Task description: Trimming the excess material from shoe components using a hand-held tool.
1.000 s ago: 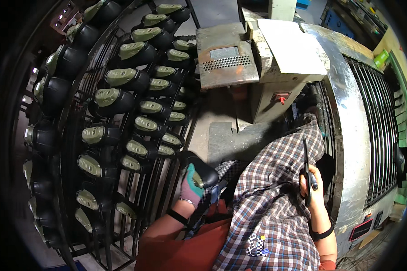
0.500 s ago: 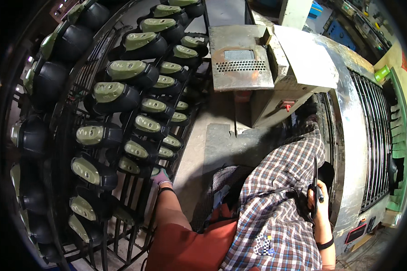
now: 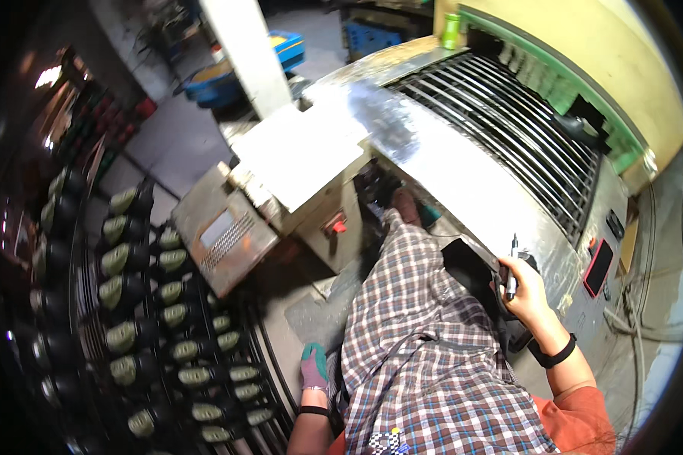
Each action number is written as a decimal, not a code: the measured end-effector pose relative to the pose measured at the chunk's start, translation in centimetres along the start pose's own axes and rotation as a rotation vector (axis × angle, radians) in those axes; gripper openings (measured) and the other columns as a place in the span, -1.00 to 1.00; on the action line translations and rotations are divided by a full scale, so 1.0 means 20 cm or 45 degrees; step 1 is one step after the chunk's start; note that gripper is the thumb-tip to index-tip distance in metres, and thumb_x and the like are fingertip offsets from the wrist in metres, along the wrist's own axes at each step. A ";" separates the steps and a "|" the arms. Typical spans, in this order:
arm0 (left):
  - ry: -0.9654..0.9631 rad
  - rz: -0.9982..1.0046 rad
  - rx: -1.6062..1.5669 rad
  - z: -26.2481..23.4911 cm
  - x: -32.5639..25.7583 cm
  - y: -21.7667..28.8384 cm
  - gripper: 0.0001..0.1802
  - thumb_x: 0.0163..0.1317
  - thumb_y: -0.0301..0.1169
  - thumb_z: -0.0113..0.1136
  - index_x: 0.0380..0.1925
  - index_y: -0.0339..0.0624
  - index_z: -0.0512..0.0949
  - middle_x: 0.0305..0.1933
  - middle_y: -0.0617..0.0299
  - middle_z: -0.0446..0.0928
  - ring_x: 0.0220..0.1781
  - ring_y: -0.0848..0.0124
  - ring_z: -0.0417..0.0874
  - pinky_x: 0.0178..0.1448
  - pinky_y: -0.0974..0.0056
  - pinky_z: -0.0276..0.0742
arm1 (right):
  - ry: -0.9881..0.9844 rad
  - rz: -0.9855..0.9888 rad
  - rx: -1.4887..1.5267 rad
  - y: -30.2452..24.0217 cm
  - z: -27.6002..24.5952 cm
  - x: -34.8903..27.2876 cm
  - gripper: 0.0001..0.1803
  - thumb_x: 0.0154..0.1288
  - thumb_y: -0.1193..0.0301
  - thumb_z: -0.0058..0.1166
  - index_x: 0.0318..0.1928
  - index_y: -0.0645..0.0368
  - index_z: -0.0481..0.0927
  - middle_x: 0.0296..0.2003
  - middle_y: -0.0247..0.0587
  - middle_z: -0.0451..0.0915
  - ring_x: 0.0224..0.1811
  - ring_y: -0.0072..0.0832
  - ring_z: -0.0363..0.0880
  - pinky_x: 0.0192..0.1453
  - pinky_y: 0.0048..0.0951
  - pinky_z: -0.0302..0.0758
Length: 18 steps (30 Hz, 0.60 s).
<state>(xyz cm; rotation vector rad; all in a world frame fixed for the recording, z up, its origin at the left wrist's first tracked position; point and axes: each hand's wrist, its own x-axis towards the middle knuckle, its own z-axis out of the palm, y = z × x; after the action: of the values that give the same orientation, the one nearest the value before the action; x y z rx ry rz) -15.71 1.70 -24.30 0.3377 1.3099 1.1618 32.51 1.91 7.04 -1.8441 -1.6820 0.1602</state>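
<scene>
My left hand (image 3: 313, 366), in a purple and green glove, is low beside my plaid-covered lap (image 3: 410, 349). Its fingers look loosely stretched out, and I see nothing in them. My bare right hand (image 3: 525, 293) is closed around a black and pale marker pen (image 3: 513, 269), held upright by the metal counter's edge. A dark, flat thing with a grey edge (image 3: 469, 274) reaches from the same hand toward my lap. Its kind and the fingers under it are unclear. Left of me, black shoes on olive-green lasts (image 3: 121, 334) fill a rack.
A metal machine box (image 3: 224, 231) with a perforated plate and a red switch (image 3: 335, 227) stands ahead. To the right, a roller conveyor (image 3: 501, 129) runs into an opening with green curtain strips (image 3: 546, 87). A red-edged phone-like device (image 3: 598, 268) sits on the side panel.
The view has swung right, toward the conveyor. My left hand has left the shoe rack and come beside my lap. My right hand still holds things, and the marker now shows clearly.
</scene>
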 end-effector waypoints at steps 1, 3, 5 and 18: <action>-0.074 0.063 0.112 0.13 0.04 0.09 -0.68 0.30 -0.42 0.04 0.06 -0.16 0.46 -0.02 0.21 0.53 0.02 0.32 0.55 0.09 0.24 0.46 | 0.077 -0.029 -0.103 0.06 -0.04 -0.01 -0.55 -0.03 0.49 0.28 -0.04 0.14 0.53 -0.27 -0.05 0.59 -0.22 -0.13 0.62 -0.14 -0.29 0.54; -0.243 0.201 0.327 0.46 0.11 0.30 -0.65 0.31 -0.48 0.02 0.10 -0.22 0.44 0.02 0.18 0.52 0.08 0.31 0.53 0.14 0.24 0.46 | 0.178 0.079 -0.211 0.19 -0.13 -0.06 -0.51 -0.07 0.48 0.28 -0.02 0.13 0.52 -0.32 -0.06 0.56 -0.26 -0.09 0.59 -0.16 -0.25 0.52; -0.398 0.401 0.352 0.89 -0.05 0.61 -0.57 0.31 -0.54 0.03 0.19 -0.31 0.35 0.09 0.14 0.51 0.11 0.37 0.53 0.21 0.31 0.42 | 0.203 0.180 -0.309 0.31 -0.19 -0.11 -0.47 -0.09 0.49 0.27 0.00 0.10 0.49 -0.33 -0.06 0.53 -0.25 -0.07 0.56 -0.18 -0.21 0.50; -0.923 1.492 1.465 2.63 -0.13 0.72 -0.35 0.21 -0.25 0.20 0.25 -0.34 0.30 0.22 -0.12 0.39 0.22 0.09 0.46 0.34 0.12 0.31 | 0.481 0.329 -0.332 0.52 -0.23 -0.38 -0.46 -0.14 0.49 0.21 -0.01 0.10 0.47 -0.40 -0.04 0.48 -0.38 -0.01 0.52 -0.33 -0.13 0.45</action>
<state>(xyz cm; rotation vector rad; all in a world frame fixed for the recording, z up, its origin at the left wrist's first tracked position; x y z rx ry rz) 23.59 26.73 4.02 2.3500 0.9225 0.8316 42.27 -6.61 2.86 -2.1215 -1.2475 -0.2990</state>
